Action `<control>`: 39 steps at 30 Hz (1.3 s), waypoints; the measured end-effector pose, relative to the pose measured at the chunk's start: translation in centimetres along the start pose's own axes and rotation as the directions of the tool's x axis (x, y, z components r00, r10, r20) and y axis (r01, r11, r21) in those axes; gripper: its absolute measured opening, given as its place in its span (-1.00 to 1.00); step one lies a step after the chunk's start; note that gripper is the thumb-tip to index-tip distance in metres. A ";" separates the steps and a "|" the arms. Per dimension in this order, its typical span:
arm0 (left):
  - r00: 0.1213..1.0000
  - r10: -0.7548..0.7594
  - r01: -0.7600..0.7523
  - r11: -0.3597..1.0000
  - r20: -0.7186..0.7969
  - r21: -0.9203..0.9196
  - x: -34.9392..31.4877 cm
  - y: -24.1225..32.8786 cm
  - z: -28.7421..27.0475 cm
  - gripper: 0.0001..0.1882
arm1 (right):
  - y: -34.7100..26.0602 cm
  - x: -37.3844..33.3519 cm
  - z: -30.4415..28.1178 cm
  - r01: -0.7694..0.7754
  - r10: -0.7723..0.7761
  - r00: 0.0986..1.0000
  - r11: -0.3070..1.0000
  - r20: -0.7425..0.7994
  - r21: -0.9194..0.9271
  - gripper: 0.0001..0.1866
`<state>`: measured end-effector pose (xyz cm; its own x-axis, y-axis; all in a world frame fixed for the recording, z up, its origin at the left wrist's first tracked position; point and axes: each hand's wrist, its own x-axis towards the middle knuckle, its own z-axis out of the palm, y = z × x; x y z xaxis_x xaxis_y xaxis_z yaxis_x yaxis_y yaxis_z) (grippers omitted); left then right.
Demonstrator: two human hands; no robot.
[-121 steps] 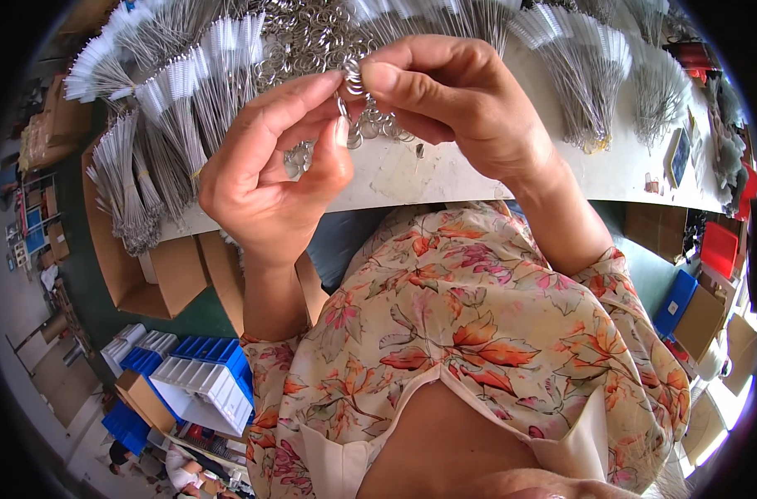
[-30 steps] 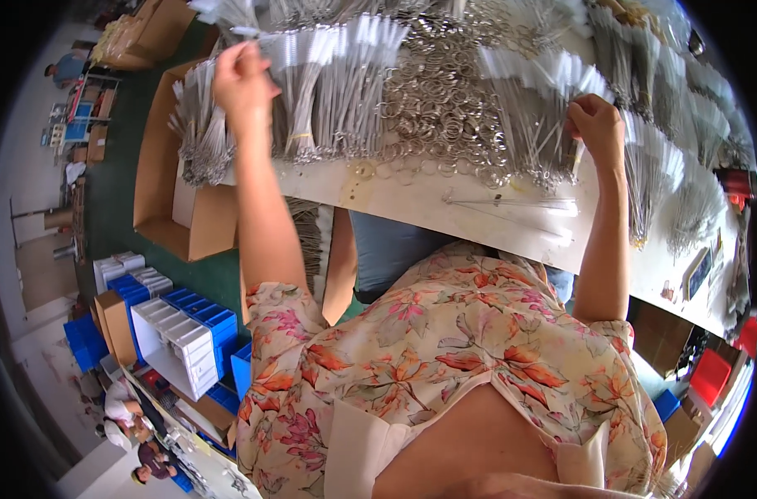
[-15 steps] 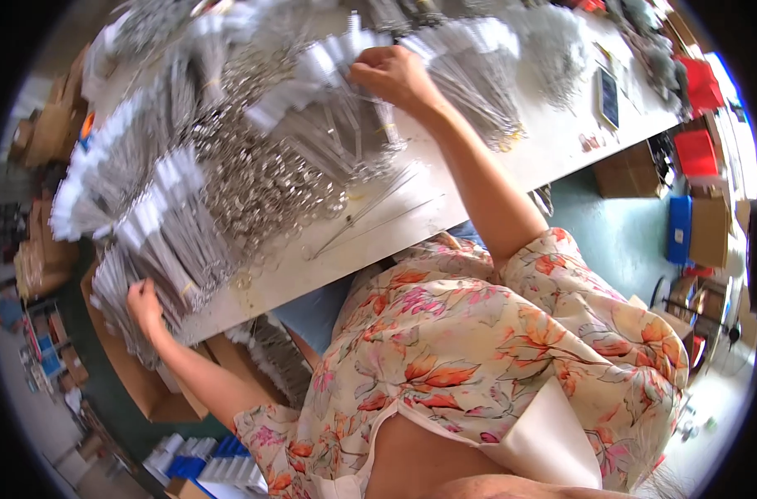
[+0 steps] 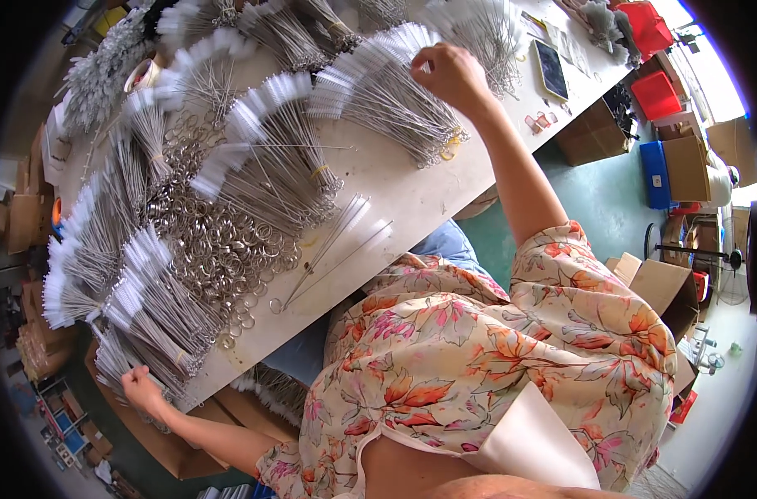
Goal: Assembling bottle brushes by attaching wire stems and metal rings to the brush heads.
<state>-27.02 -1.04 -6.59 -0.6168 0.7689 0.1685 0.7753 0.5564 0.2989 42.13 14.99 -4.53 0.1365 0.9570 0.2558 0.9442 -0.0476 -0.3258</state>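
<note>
At the table's left corner, my left hand (image 4: 145, 391) is closed around the edge of a bunch of straw brushes (image 4: 116, 358) with thin wire handles and white bristles. My right hand (image 4: 453, 73) is raised over the far right part of the table, fingers curled in a pinch. Whatever it may hold is too small to make out. Just left of it lies a fanned bundle of straw brushes (image 4: 387, 100), tied with a yellow band. Another brush bundle (image 4: 279, 125) lies further left, with one brush across it. Loose metal rings (image 4: 204, 233) are heaped between the bundles.
A few single brushes (image 4: 337, 241) lie near the front edge of the white table (image 4: 412, 204). A phone (image 4: 551, 70) rests at the right. An open carton (image 4: 187, 449) stands below the left corner. Red bins (image 4: 655, 93) and a blue bin (image 4: 657, 175) are at the right.
My right hand has moved right, from between two brush bundles to the right bundle's far side. My left hand stays at the corner bunch. The whole view has shifted.
</note>
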 end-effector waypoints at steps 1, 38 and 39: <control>1.000 0.004 -0.004 1.000 0.000 -0.002 0.1 -0.4 -0.4 -0.78 | 0.4 -0.1 0.6 -0.009 0.010 0.998 1.000 0.066 -0.012 -0.84; 0.983 0.116 0.015 0.720 0.141 -0.694 -9.5 18.0 -1.4 -0.73 | 11.2 7.0 -2.8 -0.256 0.258 0.964 0.966 0.061 -0.048 -0.46; 0.983 0.108 0.031 0.699 0.149 -0.715 -9.6 18.1 -1.3 -0.74 | 12.2 6.9 -3.1 -0.217 0.219 0.975 0.975 0.044 -0.045 -0.46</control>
<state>-7.21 1.25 -1.58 -0.5022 0.8628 0.0583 0.4254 0.1877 0.8853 55.51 20.10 -3.97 0.3269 0.9349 0.1378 0.9046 -0.2673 -0.3321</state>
